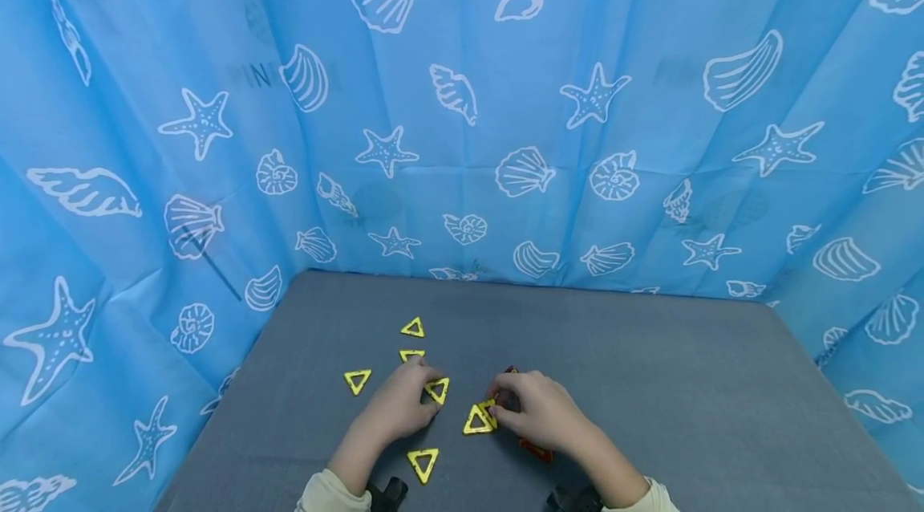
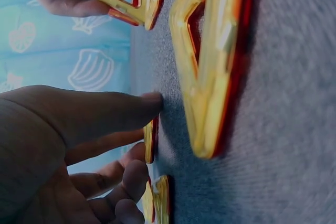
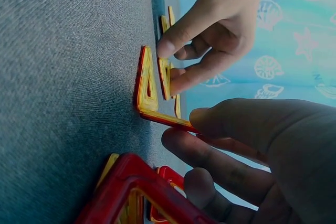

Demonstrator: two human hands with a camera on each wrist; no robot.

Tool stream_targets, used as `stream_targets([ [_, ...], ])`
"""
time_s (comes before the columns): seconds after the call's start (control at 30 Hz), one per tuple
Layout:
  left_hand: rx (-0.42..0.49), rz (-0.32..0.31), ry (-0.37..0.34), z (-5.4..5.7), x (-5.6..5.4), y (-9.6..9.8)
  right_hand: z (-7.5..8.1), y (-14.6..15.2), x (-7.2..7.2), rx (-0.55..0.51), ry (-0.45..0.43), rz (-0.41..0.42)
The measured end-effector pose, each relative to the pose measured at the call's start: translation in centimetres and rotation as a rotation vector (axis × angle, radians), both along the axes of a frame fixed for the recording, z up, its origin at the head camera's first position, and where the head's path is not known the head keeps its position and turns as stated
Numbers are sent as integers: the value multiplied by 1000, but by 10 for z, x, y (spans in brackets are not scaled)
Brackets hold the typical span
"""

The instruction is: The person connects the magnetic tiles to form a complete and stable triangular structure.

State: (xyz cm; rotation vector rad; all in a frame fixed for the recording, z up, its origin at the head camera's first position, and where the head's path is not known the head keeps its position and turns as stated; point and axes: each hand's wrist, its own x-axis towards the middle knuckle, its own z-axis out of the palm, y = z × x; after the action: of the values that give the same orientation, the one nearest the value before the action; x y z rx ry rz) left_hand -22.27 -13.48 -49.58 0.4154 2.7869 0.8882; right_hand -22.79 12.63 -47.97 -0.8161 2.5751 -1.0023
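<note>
on the counter (image 1: 650, 384), one triangle (image 1: 437, 381) is pinched by the left hand (image 1: 406, 401), a second triangle (image 3: 167, 119) by the right hand (image 1: 537, 409); its tilt against a third triangle (image 3: 144, 94), unclear from the head, is shown at the right wrist.

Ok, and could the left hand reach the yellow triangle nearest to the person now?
Probably yes: the left hand is close, and I see nothing between it and the nearest yellow triangle. But it grips another yellow triangle, which it may need to release first.
</note>
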Motion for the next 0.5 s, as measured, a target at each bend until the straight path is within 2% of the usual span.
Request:
stream_targets([
  [0.27, 30, 4, 19, -1, 0, -5, 2, -1, 1, 2, 5, -5],
  [0.5, 35, 8, -34, 1, 1, -5, 1, 0, 0, -4, 6, -2],
])
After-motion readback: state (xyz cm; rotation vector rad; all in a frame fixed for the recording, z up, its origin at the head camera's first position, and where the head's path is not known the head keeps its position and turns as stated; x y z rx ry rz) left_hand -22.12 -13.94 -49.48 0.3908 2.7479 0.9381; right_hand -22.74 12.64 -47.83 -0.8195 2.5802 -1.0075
